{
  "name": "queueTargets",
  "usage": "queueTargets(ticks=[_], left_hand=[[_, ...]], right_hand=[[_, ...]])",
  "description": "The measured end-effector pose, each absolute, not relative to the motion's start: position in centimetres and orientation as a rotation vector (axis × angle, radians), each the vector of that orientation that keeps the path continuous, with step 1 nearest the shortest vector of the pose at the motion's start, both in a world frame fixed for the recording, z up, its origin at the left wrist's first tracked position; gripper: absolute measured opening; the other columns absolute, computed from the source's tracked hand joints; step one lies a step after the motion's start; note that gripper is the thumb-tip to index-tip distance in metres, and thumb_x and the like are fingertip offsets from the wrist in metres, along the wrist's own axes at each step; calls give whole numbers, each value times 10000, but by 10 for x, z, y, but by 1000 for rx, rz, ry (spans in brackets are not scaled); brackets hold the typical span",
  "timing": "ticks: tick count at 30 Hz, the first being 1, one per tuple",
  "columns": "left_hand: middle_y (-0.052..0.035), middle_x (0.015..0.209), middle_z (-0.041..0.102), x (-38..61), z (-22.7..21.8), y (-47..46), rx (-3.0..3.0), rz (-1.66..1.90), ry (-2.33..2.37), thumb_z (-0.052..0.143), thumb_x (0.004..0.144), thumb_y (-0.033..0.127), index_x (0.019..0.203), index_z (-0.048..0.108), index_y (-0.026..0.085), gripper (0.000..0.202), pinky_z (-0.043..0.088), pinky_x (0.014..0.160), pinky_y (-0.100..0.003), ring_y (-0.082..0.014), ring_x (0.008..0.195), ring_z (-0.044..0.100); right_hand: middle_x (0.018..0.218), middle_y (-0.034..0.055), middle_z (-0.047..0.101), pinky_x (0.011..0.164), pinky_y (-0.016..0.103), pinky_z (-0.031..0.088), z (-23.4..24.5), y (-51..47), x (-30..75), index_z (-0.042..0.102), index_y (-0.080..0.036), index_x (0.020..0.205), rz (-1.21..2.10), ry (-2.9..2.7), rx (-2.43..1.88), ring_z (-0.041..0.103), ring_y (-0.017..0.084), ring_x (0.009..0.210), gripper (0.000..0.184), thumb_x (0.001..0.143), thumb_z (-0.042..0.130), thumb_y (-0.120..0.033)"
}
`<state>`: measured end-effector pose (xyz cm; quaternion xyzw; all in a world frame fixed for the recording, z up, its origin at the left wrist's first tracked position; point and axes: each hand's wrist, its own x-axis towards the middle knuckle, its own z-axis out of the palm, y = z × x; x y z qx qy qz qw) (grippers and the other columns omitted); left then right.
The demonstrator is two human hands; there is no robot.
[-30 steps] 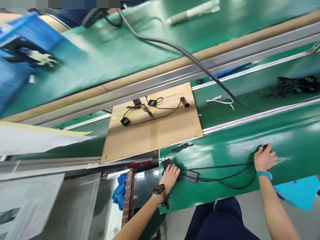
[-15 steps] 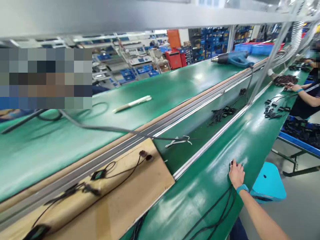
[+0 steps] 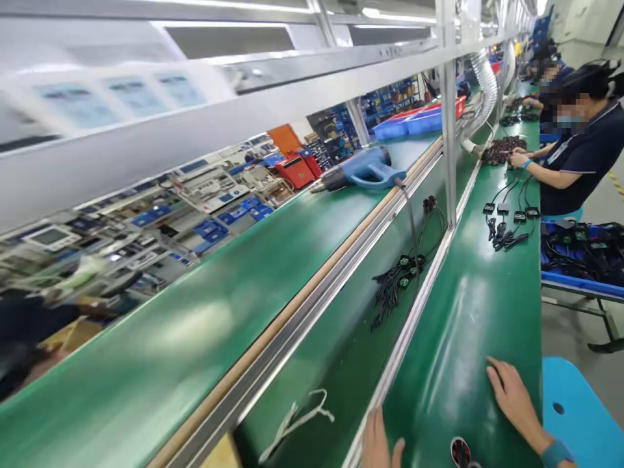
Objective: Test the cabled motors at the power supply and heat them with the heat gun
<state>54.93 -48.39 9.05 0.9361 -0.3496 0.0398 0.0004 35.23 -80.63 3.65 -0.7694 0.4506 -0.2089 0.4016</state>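
Observation:
My right hand [image 3: 514, 398], with a blue band at the wrist, rests on the green bench surface [image 3: 453, 364], its fingers stretched out and holding nothing. Just to its left, near the bottom edge, lies a small round dark part with a pale rim [image 3: 459, 451], touched by neither hand. My left hand [image 3: 380, 443] shows only partly at the bottom edge, by the white rail [image 3: 414, 313]. Its fingers are extended with the thumb apart, and nothing is visible in them.
Black cables with small boxes [image 3: 509, 218] lie farther up the bench, near a co-worker [image 3: 580, 136]. A cable bundle [image 3: 397, 283] and white tie [image 3: 297, 422] lie in the channel. A blue heat gun [image 3: 365, 170] rests left; a blue stool [image 3: 580, 416] stands right.
The view has swung right and up the line. My right hand has let go of the small round part and moved off it. My left hand has come into view.

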Motion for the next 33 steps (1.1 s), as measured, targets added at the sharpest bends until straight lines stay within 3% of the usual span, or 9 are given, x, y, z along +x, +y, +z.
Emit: queueTargets(ticks=[2,4,7,11,15,18,21,27,33], left_hand=[[-238,1490,555,605,86,-557,2816,82,-1089,533,895,329,1459,500,36,637,476,1151,-456,-335,1422,505],[-287,1592,397,660,86,-632,2744,69,-1005,542,910,392,1536,328,-9,773,357,1229,-513,-382,1518,341],[-347,1640,232,733,88,-733,2833,22,-846,699,816,449,1567,162,-32,1041,236,1257,-579,-450,1557,180],[-337,1662,172,804,87,-816,2997,-48,-914,873,612,518,1583,95,14,1342,185,1251,-621,-473,1559,136],[-322,1598,339,844,89,-841,3064,-417,-1094,919,518,475,1560,111,55,1384,226,1220,-615,-448,1523,264],[-283,1411,563,860,96,-841,3037,-570,-1113,842,624,445,1453,251,79,1081,389,1090,-476,-390,1335,530],[-232,1182,693,864,104,-837,3019,-650,-1138,761,677,357,1283,371,115,760,458,916,-420,-363,1132,665],[-250,1103,719,851,108,-823,3062,-654,-1068,720,635,295,1261,365,102,745,481,884,-437,-396,1055,714],[-209,1125,729,835,100,-792,3105,-618,-930,665,650,284,1367,302,94,827,472,988,-460,-366,1129,694]], right_hand=[[1163,117,715,1132,569,453,39,-855,372,719,-282,1129,-516,1151,-1977,632,359,1171,509,892,411,-611],[1133,113,722,1115,550,462,35,-893,392,711,-267,1138,-500,1149,-2023,639,342,1140,493,917,405,-585],[1087,101,745,1120,545,447,17,-919,411,717,-238,1116,-565,1114,-2140,670,315,1067,450,964,434,-554],[1049,70,757,1082,503,478,-3,-915,414,706,-228,1142,-709,1040,-2336,704,250,955,341,1004,522,-481],[995,53,746,1030,461,509,1,-908,412,696,-243,1159,-755,1042,-2388,701,220,886,279,1007,557,-431],[930,56,734,936,439,548,9,-908,414,711,-248,1130,-732,1055,-2361,692,221,834,270,1002,560,-433],[909,70,732,894,433,559,13,-909,414,718,-253,1115,-722,1050,-2355,689,230,820,269,999,559,-437],[960,69,736,850,459,578,5,-907,411,692,-289,1149,-725,1041,-2332,698,251,852,226,988,577,-397],[984,64,749,878,495,589,-2,-907,410,706,-323,1121,-712,1052,-2328,715,271,866,218,959,599,-423]])
